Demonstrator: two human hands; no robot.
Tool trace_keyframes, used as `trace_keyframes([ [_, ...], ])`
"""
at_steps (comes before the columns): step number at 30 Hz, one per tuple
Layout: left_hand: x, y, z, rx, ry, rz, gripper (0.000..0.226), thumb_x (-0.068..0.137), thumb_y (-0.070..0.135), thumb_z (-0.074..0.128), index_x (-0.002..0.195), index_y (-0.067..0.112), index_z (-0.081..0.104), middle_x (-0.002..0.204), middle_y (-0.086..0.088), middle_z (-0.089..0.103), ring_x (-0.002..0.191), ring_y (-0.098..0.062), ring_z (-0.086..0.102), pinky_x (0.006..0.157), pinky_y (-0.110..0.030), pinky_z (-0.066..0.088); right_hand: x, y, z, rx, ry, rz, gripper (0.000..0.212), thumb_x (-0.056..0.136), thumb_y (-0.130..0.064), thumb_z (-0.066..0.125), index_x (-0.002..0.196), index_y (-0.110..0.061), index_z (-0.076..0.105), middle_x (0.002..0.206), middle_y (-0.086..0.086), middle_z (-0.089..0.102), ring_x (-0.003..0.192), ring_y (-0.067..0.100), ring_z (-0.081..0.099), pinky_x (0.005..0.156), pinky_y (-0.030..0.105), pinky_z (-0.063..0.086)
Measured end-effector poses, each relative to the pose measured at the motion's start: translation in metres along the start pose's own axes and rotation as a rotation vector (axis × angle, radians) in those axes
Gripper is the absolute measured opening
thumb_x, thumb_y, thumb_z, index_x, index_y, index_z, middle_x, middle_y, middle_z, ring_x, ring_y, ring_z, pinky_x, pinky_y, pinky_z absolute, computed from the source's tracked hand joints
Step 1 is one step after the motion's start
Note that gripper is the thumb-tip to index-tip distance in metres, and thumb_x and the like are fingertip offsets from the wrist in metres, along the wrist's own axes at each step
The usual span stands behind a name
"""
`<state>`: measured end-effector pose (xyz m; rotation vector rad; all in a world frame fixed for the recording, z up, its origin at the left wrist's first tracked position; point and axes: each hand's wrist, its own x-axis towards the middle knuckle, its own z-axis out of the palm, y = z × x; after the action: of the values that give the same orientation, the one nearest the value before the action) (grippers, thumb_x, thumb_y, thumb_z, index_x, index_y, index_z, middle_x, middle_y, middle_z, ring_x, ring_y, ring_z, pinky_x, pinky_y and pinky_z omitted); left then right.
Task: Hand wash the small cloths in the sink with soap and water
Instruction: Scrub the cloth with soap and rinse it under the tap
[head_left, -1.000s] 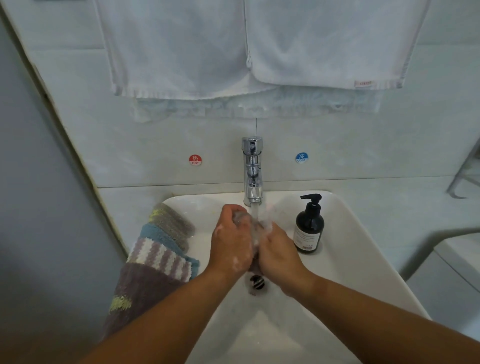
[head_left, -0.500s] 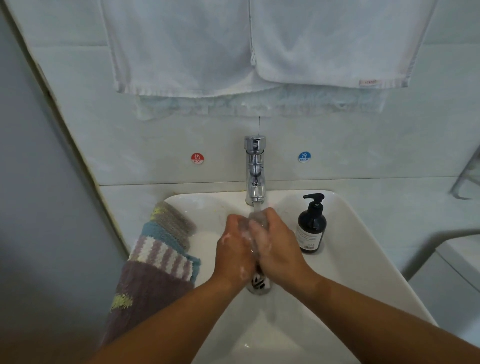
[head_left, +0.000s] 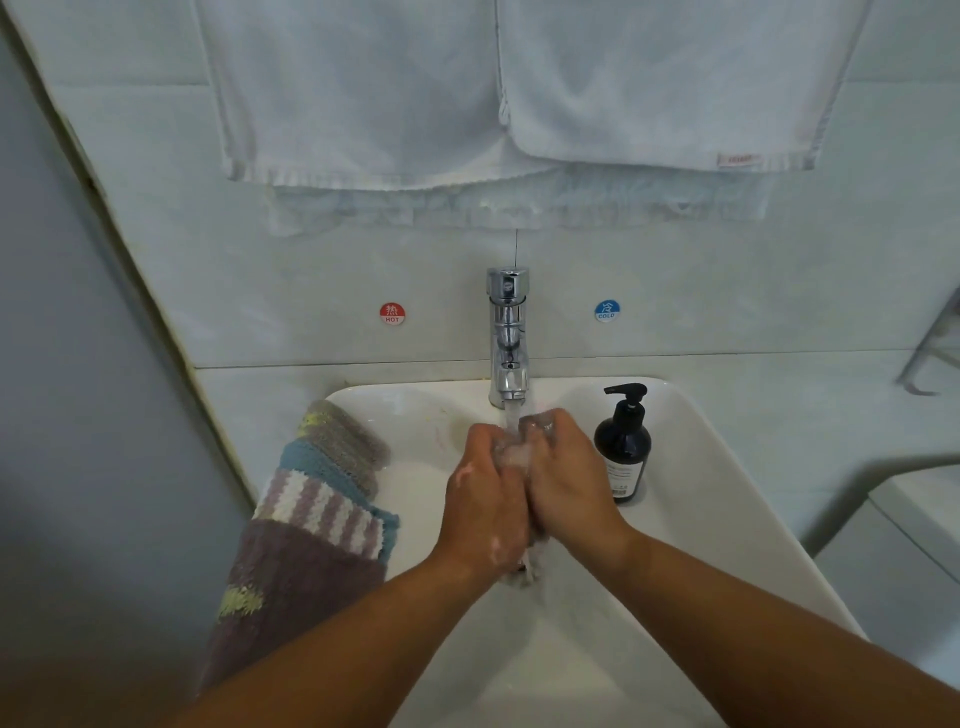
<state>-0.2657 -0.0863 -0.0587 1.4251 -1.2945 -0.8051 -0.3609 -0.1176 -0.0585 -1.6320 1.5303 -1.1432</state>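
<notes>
Over the middle of the white sink (head_left: 727, 493), my left hand (head_left: 485, 504) and my right hand (head_left: 569, 483) press together around a small wet cloth (head_left: 514, 457). Only a pale soapy bit shows between the fingers and a tail hangs below the palms. Water runs from the chrome tap (head_left: 508, 338) onto the cloth and my knuckles. Foam patches sit on my left hand. Several folded small cloths (head_left: 322, 499), striped, blue, grey and purple, lie stacked on the sink's left rim. A dark soap pump bottle (head_left: 623, 447) stands just right of my right hand.
Two white towels (head_left: 467, 88) hang on the wall above the tap. Red HOT (head_left: 392, 313) and blue COLD (head_left: 606, 310) stickers flank the tap. A grey wall closes the left side. A white counter edge (head_left: 909, 499) lies at right.
Both hands have rubbed the cloth against each other under the stream; my right hand slid up towards the tap, then the hands settled level and pressed together.
</notes>
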Motion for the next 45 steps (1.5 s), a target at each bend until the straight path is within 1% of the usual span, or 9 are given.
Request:
trace_keyframes([
  [8, 0.002, -0.001, -0.001, 0.05, 0.028, 0.017, 0.011, 0.107, 0.028, 0.044, 0.111, 0.021, 0.051, 0.088, 0.007, 0.063, 0.077, -0.01, 0.062, 0.06, -0.02, 0.05, -0.013, -0.001, 0.0, 0.09, -0.035, -0.091, 0.01, 0.104, -0.032, 0.05, 0.106, -0.026, 0.058, 0.091, -0.009, 0.07, 0.082, 0.003, 0.068, 0.073, 0.022, 0.058],
  [12, -0.003, 0.008, 0.001, 0.012, -0.004, 0.042, 0.008, 0.107, 0.024, 0.043, 0.111, 0.022, 0.05, 0.089, 0.005, 0.062, 0.077, -0.004, 0.059, 0.054, -0.008, 0.045, -0.001, 0.01, -0.001, 0.017, -0.004, 0.012, 0.026, 0.103, -0.043, 0.044, 0.098, -0.025, 0.061, 0.087, -0.006, 0.07, 0.079, 0.011, 0.068, 0.077, 0.037, 0.058],
  [16, 0.014, 0.001, -0.008, 0.074, 0.091, 0.011, 0.004, 0.105, 0.023, 0.048, 0.103, 0.026, 0.05, 0.088, 0.008, 0.061, 0.08, -0.01, 0.06, 0.061, -0.012, 0.046, -0.02, 0.008, 0.001, -0.011, -0.146, -0.029, 0.02, 0.107, -0.033, 0.041, 0.107, -0.019, 0.055, 0.088, -0.003, 0.067, 0.073, 0.009, 0.068, 0.053, 0.014, 0.049],
  [22, -0.005, 0.002, -0.003, 0.0, -0.044, -0.033, 0.009, 0.108, 0.028, 0.043, 0.112, 0.021, 0.047, 0.086, 0.001, 0.061, 0.069, -0.007, 0.061, 0.047, -0.012, 0.045, -0.002, 0.002, -0.001, 0.043, -0.007, -0.001, 0.018, 0.104, -0.036, 0.048, 0.103, -0.023, 0.06, 0.091, -0.012, 0.067, 0.083, 0.006, 0.064, 0.066, 0.013, 0.045],
  [27, 0.01, 0.0, -0.013, 0.073, 0.081, 0.006, 0.004, 0.106, 0.025, 0.045, 0.106, 0.024, 0.049, 0.091, 0.005, 0.061, 0.083, -0.011, 0.061, 0.061, -0.009, 0.047, -0.025, 0.0, 0.004, 0.081, -0.22, 0.042, 0.026, 0.105, -0.04, 0.046, 0.109, -0.016, 0.057, 0.088, 0.0, 0.068, 0.069, 0.011, 0.068, 0.052, 0.019, 0.051],
  [30, 0.002, -0.003, -0.009, 0.012, 0.001, -0.046, 0.007, 0.107, 0.031, 0.044, 0.105, 0.024, 0.046, 0.088, -0.002, 0.064, 0.073, -0.016, 0.066, 0.056, -0.03, 0.057, -0.019, -0.005, -0.001, 0.064, -0.117, -0.05, 0.012, 0.106, -0.031, 0.047, 0.109, -0.023, 0.056, 0.093, -0.009, 0.067, 0.081, 0.002, 0.065, 0.061, 0.009, 0.047],
  [34, -0.01, 0.006, -0.004, -0.001, -0.044, 0.047, 0.007, 0.108, 0.027, 0.041, 0.107, 0.023, 0.046, 0.088, 0.001, 0.062, 0.071, -0.007, 0.061, 0.052, -0.01, 0.045, -0.005, 0.004, -0.002, 0.019, -0.024, 0.019, 0.017, 0.104, -0.037, 0.048, 0.105, -0.025, 0.06, 0.093, -0.011, 0.067, 0.086, 0.008, 0.066, 0.081, 0.029, 0.055],
  [39, 0.009, 0.004, -0.01, 0.07, 0.088, 0.036, 0.005, 0.106, 0.023, 0.045, 0.106, 0.02, 0.049, 0.089, 0.006, 0.06, 0.08, -0.011, 0.058, 0.059, -0.005, 0.043, -0.028, -0.001, -0.001, 0.078, -0.158, -0.001, 0.019, 0.107, -0.034, 0.044, 0.106, -0.018, 0.054, 0.084, -0.001, 0.067, 0.062, 0.005, 0.067, 0.051, 0.017, 0.051],
  [45, -0.006, 0.001, -0.003, 0.033, -0.035, -0.007, 0.017, 0.108, 0.036, 0.038, 0.111, 0.023, 0.049, 0.087, 0.002, 0.064, 0.075, -0.011, 0.063, 0.05, -0.011, 0.044, -0.005, -0.003, -0.004, 0.058, 0.014, -0.014, 0.013, 0.104, -0.033, 0.049, 0.104, -0.025, 0.059, 0.091, -0.011, 0.068, 0.086, 0.005, 0.066, 0.079, 0.028, 0.056],
])
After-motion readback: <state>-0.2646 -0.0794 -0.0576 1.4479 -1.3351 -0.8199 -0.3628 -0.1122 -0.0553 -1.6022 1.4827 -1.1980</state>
